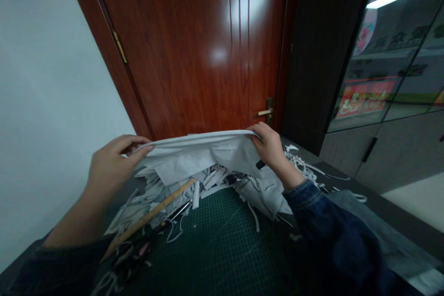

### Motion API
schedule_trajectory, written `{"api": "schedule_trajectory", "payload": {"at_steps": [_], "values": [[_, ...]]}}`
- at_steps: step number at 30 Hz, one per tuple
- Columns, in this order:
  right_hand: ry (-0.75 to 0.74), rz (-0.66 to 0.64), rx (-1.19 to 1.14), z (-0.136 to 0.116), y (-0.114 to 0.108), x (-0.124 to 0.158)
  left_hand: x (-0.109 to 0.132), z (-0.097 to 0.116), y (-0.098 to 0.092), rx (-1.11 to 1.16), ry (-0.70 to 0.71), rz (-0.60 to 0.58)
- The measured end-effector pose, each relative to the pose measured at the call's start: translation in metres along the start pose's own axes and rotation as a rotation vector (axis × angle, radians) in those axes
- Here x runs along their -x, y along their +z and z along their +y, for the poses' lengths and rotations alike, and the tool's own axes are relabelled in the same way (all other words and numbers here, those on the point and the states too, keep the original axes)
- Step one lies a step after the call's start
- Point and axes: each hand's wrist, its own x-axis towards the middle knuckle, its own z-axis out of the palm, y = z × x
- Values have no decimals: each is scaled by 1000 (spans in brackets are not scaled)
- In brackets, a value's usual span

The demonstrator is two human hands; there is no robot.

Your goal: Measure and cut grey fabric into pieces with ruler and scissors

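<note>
Live | left hand (pixel 118 152), right hand (pixel 270 145): both pinching opposite edges, held wide | pale grey crumpled fabric sheet (pixel 197 155) raised, spread between them | over shredded white fabric scraps (pixel 208 180) | dark green gridded cutting mat (pixel 215 240) below

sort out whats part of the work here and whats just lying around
Part of the work:
left hand and right hand, holding up a white fabric sheet
white fabric offcuts
green cutting mat
wooden ruler
scissors

Just lying about:
grey denim piece
wooden door with its brass handle
</note>
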Motion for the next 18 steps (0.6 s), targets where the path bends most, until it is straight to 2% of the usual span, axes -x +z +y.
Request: {"api": "schedule_trajectory", "payload": {"at_steps": [1, 2, 4, 6, 8, 10, 11, 13, 16, 18], "values": [[-29, -66, -6, -6, -9, 7, 8, -1, -9, 25, 21, -59], [-43, -173, -30, -11, -17, 17, 19, -4, -15, 56, 39, -198], [-30, -507, -86, -18, -30, 42, 47, -13, -17, 121, 62, -583], [22, -780, -101, -23, -39, 73, 84, -23, -6, 141, 84, -911], [84, -964, -100, -30, -43, 106, 126, -28, 10, 104, 89, -1119], [143, -1095, -48, -39, -45, 136, 166, -28, 23, 101, 75, -1213], [180, -1107, -7, -44, -47, 149, 182, -26, 26, 105, 66, -1250], [231, -1185, 54, -54, -53, 166, 205, -22, 25, 146, 86, -1306], [259, -1283, 198, -69, -60, 171, 211, -15, 13, 259, 108, -1405], [220, -1280, 274, -80, -53, 163, 205, -11, 9, 330, 82, -1459]]}}
